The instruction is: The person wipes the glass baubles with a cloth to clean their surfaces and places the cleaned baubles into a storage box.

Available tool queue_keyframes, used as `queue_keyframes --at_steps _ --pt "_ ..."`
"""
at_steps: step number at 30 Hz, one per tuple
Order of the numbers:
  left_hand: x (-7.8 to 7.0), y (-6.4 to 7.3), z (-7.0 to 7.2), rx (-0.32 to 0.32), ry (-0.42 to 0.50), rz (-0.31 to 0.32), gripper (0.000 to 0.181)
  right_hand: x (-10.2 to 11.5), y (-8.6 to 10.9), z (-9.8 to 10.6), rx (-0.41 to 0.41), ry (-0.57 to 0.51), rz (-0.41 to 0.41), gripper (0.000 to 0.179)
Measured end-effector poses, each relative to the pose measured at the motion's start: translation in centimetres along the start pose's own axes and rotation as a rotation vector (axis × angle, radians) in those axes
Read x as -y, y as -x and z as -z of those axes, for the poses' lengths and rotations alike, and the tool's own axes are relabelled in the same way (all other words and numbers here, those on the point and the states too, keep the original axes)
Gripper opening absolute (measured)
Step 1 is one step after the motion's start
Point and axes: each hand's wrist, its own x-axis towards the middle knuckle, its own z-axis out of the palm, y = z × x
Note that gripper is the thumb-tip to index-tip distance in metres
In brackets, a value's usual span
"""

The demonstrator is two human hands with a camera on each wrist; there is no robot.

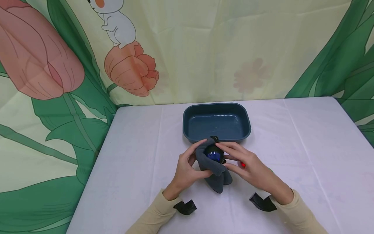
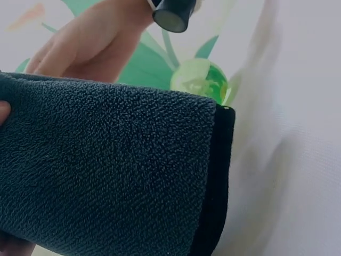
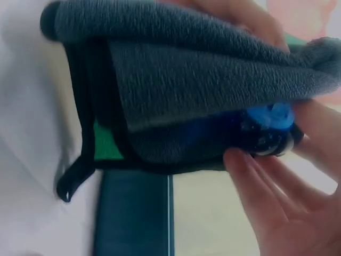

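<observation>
A dark grey towel (image 1: 217,169) with black edging is folded around a glossy dark blue ball (image 1: 214,154), whose front shows between the folds. My left hand (image 1: 185,170) grips the towel from the left, thumb on the near side. On the other side my right hand (image 1: 254,165) holds the blue ball between fingertips and thumb, at the towel's opening. In the right wrist view the ball (image 3: 269,120) looks shiny and partly covered by the towel (image 3: 176,80). Part of its underside is hidden by fingers and cloth.
An empty dark blue rectangular basin (image 1: 217,122) stands just beyond the hands. A red thing (image 1: 243,164) shows behind my right hand, mostly hidden. Past the towel, a clear green ball (image 2: 200,80) rests on the white tablecloth (image 1: 140,156). A printed curtain hangs behind.
</observation>
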Motion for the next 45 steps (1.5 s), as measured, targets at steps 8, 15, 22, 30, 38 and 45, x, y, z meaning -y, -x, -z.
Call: queue_keyframes --at_steps 8,15,22,30,38,45 --pt "0.1 -0.1 0.0 -0.006 0.031 -0.003 0.080 0.2 -0.1 0.4 -0.108 0.113 0.205 0.077" --pt "0.2 -0.1 0.0 -0.013 0.077 0.014 0.079 -0.2 -0.2 -0.4 -0.106 0.111 0.222 0.046" --pt "0.0 0.0 -0.1 -0.001 0.119 0.049 0.079 0.0 -0.2 -0.6 -0.124 0.132 0.213 0.048" --pt "0.1 0.0 0.0 0.023 0.111 0.036 0.080 0.3 -0.2 -0.6 -0.133 -0.008 0.137 0.071" --pt "0.3 0.0 0.0 0.036 0.088 0.005 0.081 -0.5 0.0 -0.6 -0.058 -0.323 -0.087 0.058" --pt "0.1 -0.1 0.0 0.025 0.064 0.000 0.080 -0.2 0.0 -0.4 -0.071 -0.183 -0.047 0.059"
